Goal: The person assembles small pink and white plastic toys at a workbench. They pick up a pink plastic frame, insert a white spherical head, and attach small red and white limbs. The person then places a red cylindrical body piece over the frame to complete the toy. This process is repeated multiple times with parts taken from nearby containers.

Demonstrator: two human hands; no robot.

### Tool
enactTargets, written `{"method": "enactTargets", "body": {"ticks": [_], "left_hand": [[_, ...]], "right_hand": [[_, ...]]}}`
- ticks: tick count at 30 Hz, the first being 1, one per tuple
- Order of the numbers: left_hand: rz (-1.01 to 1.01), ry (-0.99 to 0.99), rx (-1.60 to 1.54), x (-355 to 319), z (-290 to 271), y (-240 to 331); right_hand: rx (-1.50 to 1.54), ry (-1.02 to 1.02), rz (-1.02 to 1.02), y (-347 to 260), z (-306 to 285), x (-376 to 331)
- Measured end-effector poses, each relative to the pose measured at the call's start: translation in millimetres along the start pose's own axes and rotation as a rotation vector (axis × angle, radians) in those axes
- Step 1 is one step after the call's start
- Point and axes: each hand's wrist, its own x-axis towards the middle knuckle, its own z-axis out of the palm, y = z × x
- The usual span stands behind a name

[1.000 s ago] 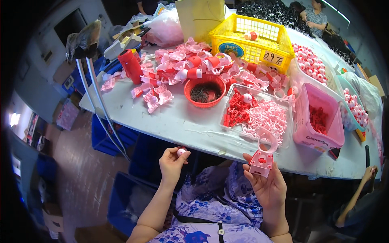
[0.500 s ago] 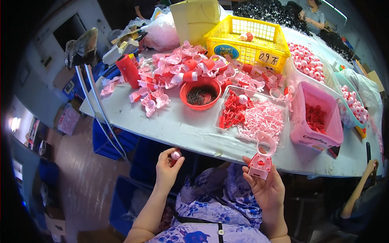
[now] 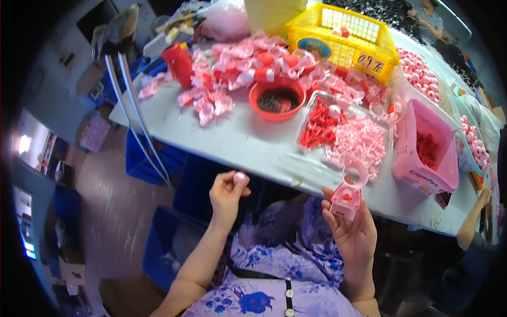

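Between the thumb and fingers of my left hand (image 3: 226,198) is a small pink-and-white ball (image 3: 239,177), held off the front edge of the table. My right hand (image 3: 355,232), palm up, grips a pink plastic toy part (image 3: 346,199) with a boxy base, red pieces on its face and an open ring on top. The ring overlaps the near edge of a clear tray (image 3: 390,138) in the picture. That tray holds small red pieces (image 3: 322,126) and many thin pale-pink pieces (image 3: 362,142), with one ball among them.
A red bowl (image 3: 270,115) of dark small parts, probably screws, stands left of the tray. Behind lie heaped pink parts (image 3: 216,71) and a yellow basket (image 3: 342,52). A pink tub (image 3: 422,174) with red pieces and bagged balls (image 3: 417,74) stand right. Another person's hand (image 3: 483,198) shows far right.
The whole view has shifted, so the table's things sit higher and farther right. Both hands keep their holds; the ball's dark curved mark no longer shows clearly.
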Motion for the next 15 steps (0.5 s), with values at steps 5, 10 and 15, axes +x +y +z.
{"method": "enactTargets", "body": {"ticks": [5, 10, 15], "left_hand": [[-0.200, -0.206, -0.157, 15, -14, 33], [0.002, -0.462, -0.294, 7, 26, 80], [0.041, -0.554, -0.371, 6, 66, 82]], "right_hand": [[-0.025, -0.045, 0.010, -1, 0, -9], [-0.050, -0.058, 0.027, -2, 5, -7], [-0.022, -0.026, 0.045, -4, 1, -12]]}}
